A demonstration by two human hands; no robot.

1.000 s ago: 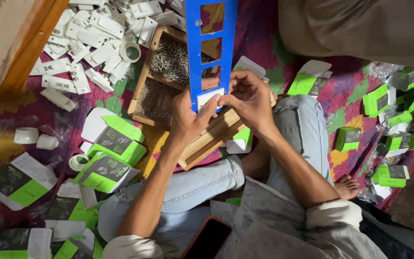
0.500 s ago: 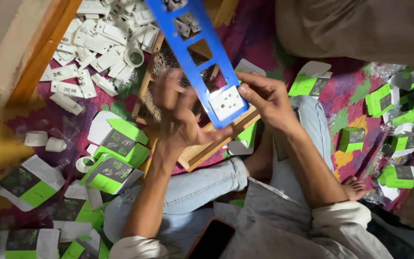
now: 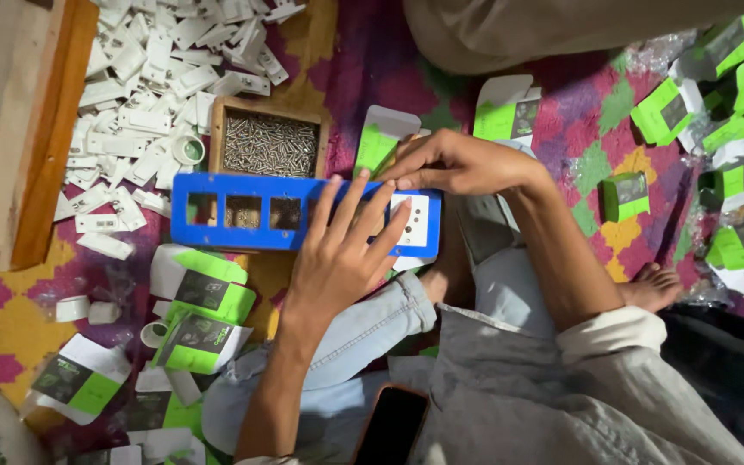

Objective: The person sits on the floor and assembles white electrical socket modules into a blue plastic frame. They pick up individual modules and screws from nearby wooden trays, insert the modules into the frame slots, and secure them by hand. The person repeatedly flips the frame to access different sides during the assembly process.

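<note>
A long blue plastic frame (image 3: pixel 243 213) with several square windows lies level across my lap. A white socket plate (image 3: pixel 418 221) sits in its right end window. My left hand (image 3: pixel 344 250) lies flat over the frame's right part, fingers spread. My right hand (image 3: pixel 451 164) rests its fingertips on the frame's top edge beside the socket plate. Behind the frame stands a wooden tray (image 3: pixel 269 140) full of small metal screws.
A heap of white plastic switch parts (image 3: pixel 144 77) lies at the top left beside a wooden beam (image 3: pixel 49 129). Green-and-white cartons (image 3: pixel 204 297) lie at the left and right (image 3: pixel 734 185). A dark phone (image 3: pixel 392 424) rests on my lap. Another person's clothed leg (image 3: pixel 544 30) is at the top.
The blue frame has swung from upright through a slant to lie level. My left hand now lies flat on it, and the white socket plate sits at its right end.
</note>
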